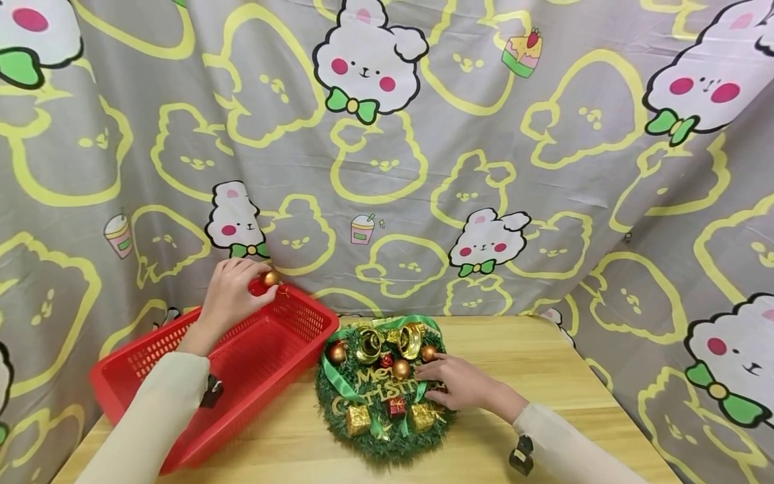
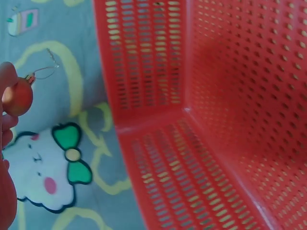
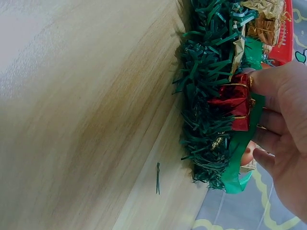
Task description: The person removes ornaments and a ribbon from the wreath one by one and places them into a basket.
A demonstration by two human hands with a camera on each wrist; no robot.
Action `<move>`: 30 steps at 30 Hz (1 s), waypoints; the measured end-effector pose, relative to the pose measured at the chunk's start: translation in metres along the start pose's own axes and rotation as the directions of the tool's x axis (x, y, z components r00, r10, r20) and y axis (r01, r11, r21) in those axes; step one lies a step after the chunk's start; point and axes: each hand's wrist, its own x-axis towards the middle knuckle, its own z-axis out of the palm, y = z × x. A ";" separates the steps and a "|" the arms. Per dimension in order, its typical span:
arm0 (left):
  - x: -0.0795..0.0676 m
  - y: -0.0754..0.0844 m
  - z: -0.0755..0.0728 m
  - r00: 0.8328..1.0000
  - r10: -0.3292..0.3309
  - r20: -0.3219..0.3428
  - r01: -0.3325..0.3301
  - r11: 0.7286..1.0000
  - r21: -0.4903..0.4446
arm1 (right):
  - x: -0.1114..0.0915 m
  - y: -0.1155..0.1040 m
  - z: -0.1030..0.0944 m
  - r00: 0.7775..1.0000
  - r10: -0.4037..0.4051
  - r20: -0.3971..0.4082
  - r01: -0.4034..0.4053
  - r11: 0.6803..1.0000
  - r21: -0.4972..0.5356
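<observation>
My left hand [image 1: 232,290] pinches a copper-gold Christmas bauble [image 1: 272,277] over the far rim of the red plastic basket [image 1: 329,321]. In the left wrist view a thin hanging loop trails from the bauble [image 2: 18,97]. A green Christmas wreath [image 1: 387,449] lies flat on the table, dressed with gold bells [image 1: 410,341], green ribbon, baubles, "Merry Christmas" lettering and small wrapped gift boxes. My right hand [image 1: 462,384] rests on its right side, fingers spread over the decorations. Seen from the right wrist, the thumb is at a red gift box [image 3: 236,103], beside the ribbon.
The basket stands tilted across the left of the wooden table [image 1: 502,444], close to the wreath. A grey curtain [image 1: 387,161] with cartoon rabbits hangs behind and along both sides. A small green sprig [image 3: 158,178] lies on the tabletop near the wreath.
</observation>
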 end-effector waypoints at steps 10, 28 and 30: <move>-0.026 -0.017 0.017 0.998 -0.019 0.057 0.015 0.998 0.058 | -0.001 -0.003 -0.002 1.000 0.010 0.015 -0.010 1.000 0.029; -0.064 -0.033 0.035 0.943 -0.176 0.282 0.146 0.981 0.126 | -0.001 -0.003 -0.001 0.998 0.061 0.020 -0.062 0.998 0.028; -0.065 -0.034 0.036 0.928 -0.188 0.321 0.149 0.979 0.140 | -0.001 -0.003 0.000 0.998 0.063 0.020 -0.064 0.998 0.029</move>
